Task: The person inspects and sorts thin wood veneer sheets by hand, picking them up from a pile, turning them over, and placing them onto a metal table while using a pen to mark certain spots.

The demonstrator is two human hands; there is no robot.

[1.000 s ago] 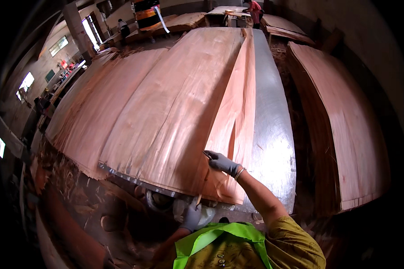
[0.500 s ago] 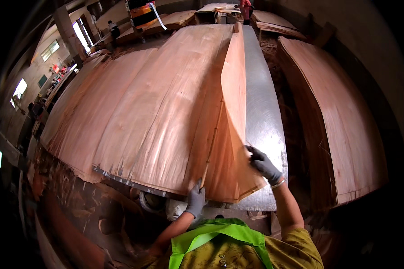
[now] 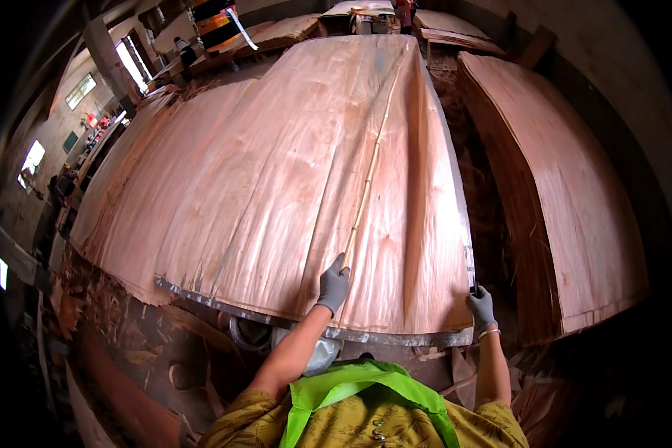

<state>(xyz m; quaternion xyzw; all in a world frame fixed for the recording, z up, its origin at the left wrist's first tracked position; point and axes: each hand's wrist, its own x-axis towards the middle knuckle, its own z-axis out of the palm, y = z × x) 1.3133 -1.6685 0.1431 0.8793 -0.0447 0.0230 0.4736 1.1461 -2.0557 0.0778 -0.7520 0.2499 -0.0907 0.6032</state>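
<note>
A wide sheet of reddish wood veneer (image 3: 291,187) lies over the long table in front of me, with a raised fold (image 3: 418,187) running lengthwise near its right side. My left hand (image 3: 334,287), in a grey glove, is closed round the near end of a long, thin bamboo stick (image 3: 369,175). The stick slants away across the top of the sheet. At the table's right near corner, my gloved right hand (image 3: 482,308) is closed beside the sheet's edge. A small dark bit shows at its fingertips; what it grips cannot be made out.
On the right stands a tall stack of veneer sheets (image 3: 575,201), across a narrow gap littered with scraps. More veneer (image 3: 142,172) spreads to the left. Torn scraps (image 3: 138,340) lie on the floor at the near left. Further stacks (image 3: 455,30) and people are at the back.
The lifted right part of the veneer has come down over the bare metal tabletop. My right hand has moved right and slightly down; my left hand and the stick have moved up, onto the sheet.
</note>
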